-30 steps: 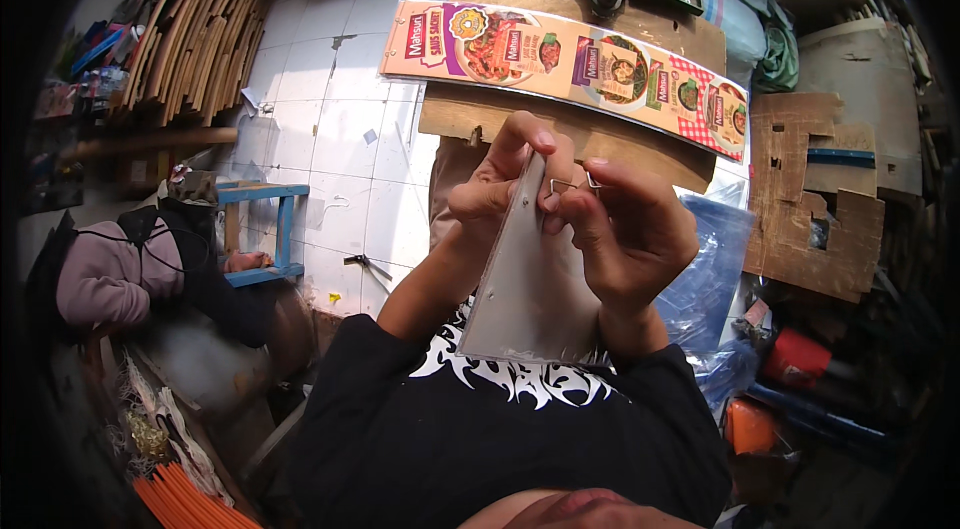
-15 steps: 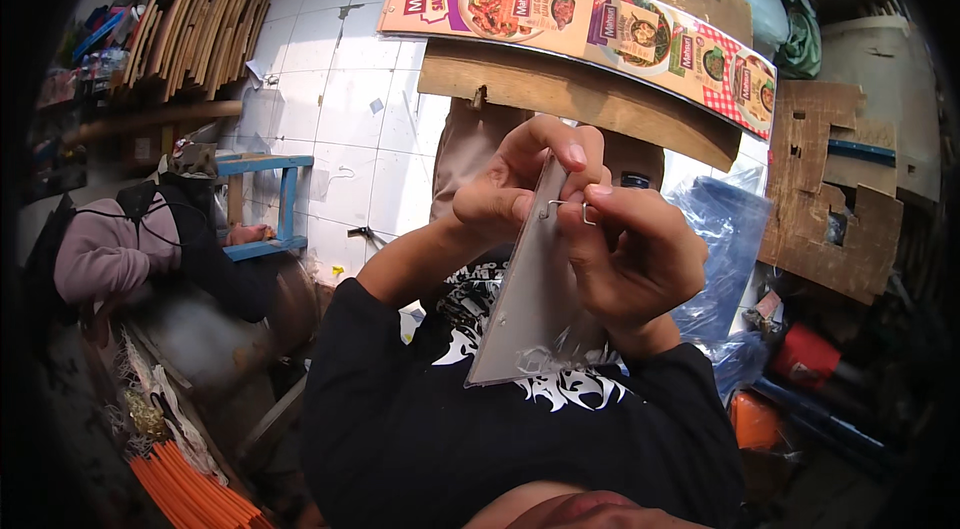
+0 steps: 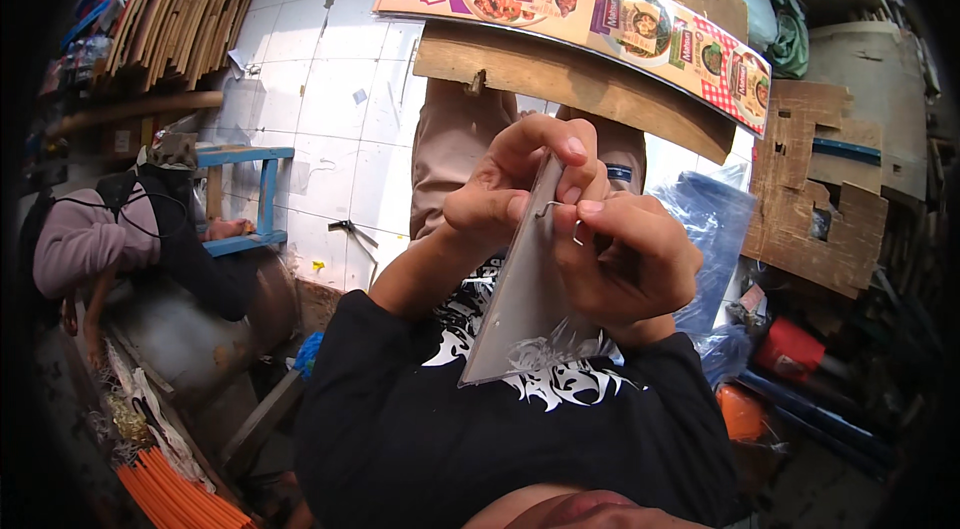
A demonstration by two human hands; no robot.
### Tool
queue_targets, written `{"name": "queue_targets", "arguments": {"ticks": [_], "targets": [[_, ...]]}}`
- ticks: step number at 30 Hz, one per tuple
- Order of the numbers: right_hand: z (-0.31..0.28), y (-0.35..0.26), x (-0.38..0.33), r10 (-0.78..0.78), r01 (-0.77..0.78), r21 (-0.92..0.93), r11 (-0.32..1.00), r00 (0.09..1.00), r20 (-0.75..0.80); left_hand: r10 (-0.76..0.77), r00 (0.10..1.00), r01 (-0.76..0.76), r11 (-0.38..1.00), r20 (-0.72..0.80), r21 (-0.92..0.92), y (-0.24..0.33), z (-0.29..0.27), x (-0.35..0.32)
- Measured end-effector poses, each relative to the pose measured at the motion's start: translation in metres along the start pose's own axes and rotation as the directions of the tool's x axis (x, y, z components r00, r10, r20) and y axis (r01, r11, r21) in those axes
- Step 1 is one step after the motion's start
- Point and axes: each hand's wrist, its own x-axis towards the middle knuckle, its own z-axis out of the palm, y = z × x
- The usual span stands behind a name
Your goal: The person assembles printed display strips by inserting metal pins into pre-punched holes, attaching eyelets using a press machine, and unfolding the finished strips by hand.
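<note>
Printed strip (image 3: 600,24) lying across a wooden plank (image 3: 560,89) over the knees; grey card (image 3: 520,299) upright before the chest, pinched at its top by left hand (image 3: 510,194); right hand (image 3: 625,264) closed on its edge, fingertips on a small wire hook (image 3: 578,229).

Grey card (image 3: 520,299), black white-printed shirt (image 3: 420,429), blue plastic bag (image 3: 715,229), orange sticks (image 3: 175,494).

We wear a black shirt (image 3: 420,429) with long sleeves pushed up the forearms and a white jagged print (image 3: 520,369) on the chest, plus tan trousers (image 3: 455,144).
</note>
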Motion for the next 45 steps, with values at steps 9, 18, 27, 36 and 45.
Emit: {"name": "queue_targets", "arguments": {"ticks": [9, 18, 27, 36, 45], "targets": [[0.002, 0.004, -0.004, -0.021, 0.021, 0.013, 1.000, 1.000, 0.022, 0.016, 0.999, -0.018, 0.999, -0.050, -0.048, -0.004, -0.002, -0.010], [0.002, 0.024, -0.006, -0.053, 0.052, 0.049, 0.997, 0.998, 0.031, 0.023, 0.996, -0.028, 0.998, -0.084, -0.053, -0.009, -0.017, -0.009], [-0.017, 0.046, -0.009, 0.438, -0.388, 0.367, 0.846, 0.897, -0.062, 0.001, 0.988, 0.005, 0.999, -0.153, 0.038, -0.009, -0.039, 0.000], [-0.106, 0.075, 0.040, 0.228, -0.203, 0.186, 0.961, 0.965, -0.129, 0.102, 0.785, 0.076, 0.963, -0.611, 0.258, 0.000, -0.062, -0.002], [-0.083, 0.083, 0.022, 0.296, -0.299, 0.173, 0.938, 0.954, 0.044, 0.293, 0.712, 0.128, 0.840, -0.638, 0.528, -0.002, -0.047, 0.007]]}}
